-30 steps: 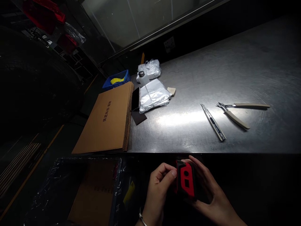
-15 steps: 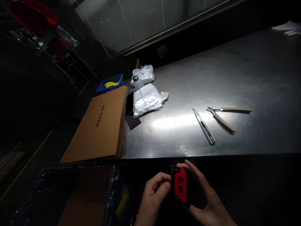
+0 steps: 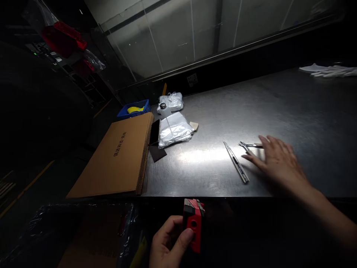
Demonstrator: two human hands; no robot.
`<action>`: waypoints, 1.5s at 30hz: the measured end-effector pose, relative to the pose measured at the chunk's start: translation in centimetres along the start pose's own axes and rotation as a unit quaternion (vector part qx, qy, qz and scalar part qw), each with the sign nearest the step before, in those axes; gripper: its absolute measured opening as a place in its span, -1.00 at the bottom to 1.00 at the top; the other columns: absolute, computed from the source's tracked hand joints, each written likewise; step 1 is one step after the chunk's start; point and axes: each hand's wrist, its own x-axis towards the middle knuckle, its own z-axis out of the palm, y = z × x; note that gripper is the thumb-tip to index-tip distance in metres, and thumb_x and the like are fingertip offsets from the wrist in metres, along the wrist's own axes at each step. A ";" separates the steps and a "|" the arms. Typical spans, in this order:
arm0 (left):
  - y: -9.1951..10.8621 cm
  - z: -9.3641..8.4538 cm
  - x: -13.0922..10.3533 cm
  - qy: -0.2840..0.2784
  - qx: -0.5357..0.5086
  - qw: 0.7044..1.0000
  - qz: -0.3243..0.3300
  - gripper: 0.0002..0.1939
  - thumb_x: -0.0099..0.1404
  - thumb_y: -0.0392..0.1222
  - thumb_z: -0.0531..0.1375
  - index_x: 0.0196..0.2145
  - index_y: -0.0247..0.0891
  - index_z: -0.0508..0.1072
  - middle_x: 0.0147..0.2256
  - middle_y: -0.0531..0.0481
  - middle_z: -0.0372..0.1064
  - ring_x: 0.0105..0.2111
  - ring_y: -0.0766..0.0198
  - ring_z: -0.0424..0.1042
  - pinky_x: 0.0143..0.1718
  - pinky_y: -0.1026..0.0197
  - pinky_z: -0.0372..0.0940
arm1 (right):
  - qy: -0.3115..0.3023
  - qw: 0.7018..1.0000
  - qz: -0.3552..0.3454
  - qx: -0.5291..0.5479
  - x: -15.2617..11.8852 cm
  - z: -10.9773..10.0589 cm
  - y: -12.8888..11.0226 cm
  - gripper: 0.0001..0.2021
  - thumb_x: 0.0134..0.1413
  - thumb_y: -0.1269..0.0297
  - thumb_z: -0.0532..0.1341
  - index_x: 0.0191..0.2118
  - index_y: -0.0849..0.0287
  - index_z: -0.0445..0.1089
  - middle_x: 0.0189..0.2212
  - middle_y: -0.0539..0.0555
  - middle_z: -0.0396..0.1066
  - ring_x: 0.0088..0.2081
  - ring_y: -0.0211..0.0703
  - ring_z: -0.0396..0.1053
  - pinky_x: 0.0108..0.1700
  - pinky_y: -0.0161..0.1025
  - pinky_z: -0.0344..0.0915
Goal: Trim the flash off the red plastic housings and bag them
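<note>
My left hand grips a small red and black plastic housing with a round hole in its side, just in front of the table edge. Over the handles of the pale-handled nippers, my right hand reaches with fingers apart. Its palm and fingers cover most of those handles, and whether they touch is unclear. Left of the nippers, a slim utility knife lies on the metal table.
A stack of flat cardboard lies at the table's left, beside a phone and plastic bags. A bottle and blue bin stand behind. White gloves lie far right. Below left is a plastic-lined container.
My right hand has let go of the red and black housing and moved up and right to the nippers. My left hand keeps the housing, now turned and slightly further left.
</note>
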 end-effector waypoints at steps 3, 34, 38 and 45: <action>-0.3 0.0 -0.4 -0.002 -0.035 0.999 -0.010 -0.69 0.13 0.07 0.42 -0.33 -0.24 0.64 -0.40 -0.01 0.59 -0.36 0.19 0.50 -0.28 0.28 0.35 | 0.002 0.999 0.040 -0.023 1.1 1.0 1.6 -0.27 0.20 -0.25 0.11 0.23 0.29 0.30 0.12 0.62 0.30 0.22 0.80 0.12 0.08 0.52 0.17; -3.1 -1.3 -1.6 0.080 0.091 0.991 0.061 -0.84 0.21 -0.01 0.38 -0.30 -0.11 0.66 -0.33 0.04 0.63 -0.29 0.17 0.55 -0.20 0.32 0.35 | -0.141 0.926 -0.326 0.131 -13.4 -2.2 -8.4 -0.52 0.22 0.20 0.27 0.24 0.03 0.31 -0.20 0.09 0.52 -0.28 -0.13 0.50 -0.33 -0.29 0.47; -3.0 -1.2 -1.6 0.081 0.086 0.991 0.068 -0.86 0.20 -0.02 0.39 -0.33 -0.10 0.66 -0.37 0.06 0.61 -0.33 0.21 0.54 -0.24 0.34 0.33 | -0.130 0.929 -0.331 0.105 -14.0 -2.2 -8.6 -0.57 0.25 0.20 0.26 0.21 0.07 0.35 -0.23 0.06 0.53 -0.31 -0.16 0.49 -0.34 -0.28 0.43; -2.6 -0.9 -1.2 0.057 0.037 0.997 0.033 -0.83 0.20 -0.02 0.38 -0.32 -0.14 0.66 -0.36 0.05 0.61 -0.30 0.21 0.52 -0.22 0.34 0.32 | -0.068 0.932 -0.337 0.110 -13.4 -2.8 -9.0 -0.68 0.30 0.28 0.22 0.13 0.14 0.45 -0.34 0.02 0.51 -0.41 -0.24 0.45 -0.42 -0.32 0.33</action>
